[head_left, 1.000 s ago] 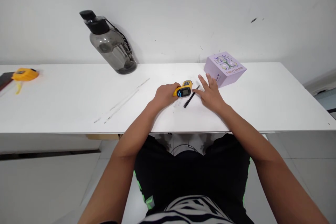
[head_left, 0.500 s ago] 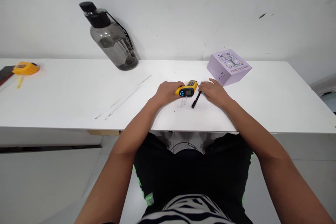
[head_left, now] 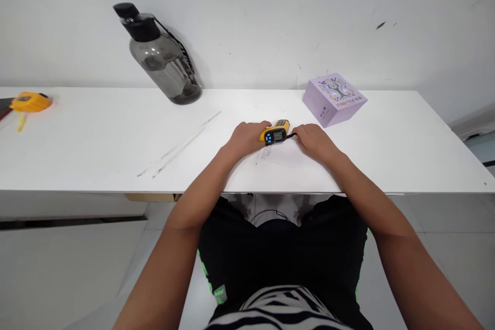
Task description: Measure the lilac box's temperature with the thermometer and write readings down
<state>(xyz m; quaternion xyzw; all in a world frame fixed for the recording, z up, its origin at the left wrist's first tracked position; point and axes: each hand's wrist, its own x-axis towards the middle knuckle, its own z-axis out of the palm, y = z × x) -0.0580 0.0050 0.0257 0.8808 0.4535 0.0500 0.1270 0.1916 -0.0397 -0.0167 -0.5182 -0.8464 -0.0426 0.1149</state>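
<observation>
My left hand (head_left: pixel 248 138) is closed round a yellow and black infrared thermometer gun (head_left: pixel 277 134), its small grey screen and blue buttons turned up toward me. Close to its right side, my right hand (head_left: pixel 314 140) has its fingers closed on a black pen (head_left: pixel 291 135). Only a short end of the pen shows, pointing left at the thermometer gun; the rest is hidden in the fingers. Faint handwriting (head_left: pixel 266 152) shows on a pale sheet or the tabletop just below the thermometer gun.
Behind my right hand sits a lilac tea box (head_left: pixel 335 99). A grey see-through water bottle (head_left: pixel 166 64) with a black lid stands by the wall. At the far left of the white table (head_left: pixel 96 139) is a yellow tape measure (head_left: pixel 33 102), touching a dark object.
My right fingers have curled and closed on the pen, which has swung from pointing down toward me to pointing left. The left hand still holds the thermometer gun in nearly the same place.
</observation>
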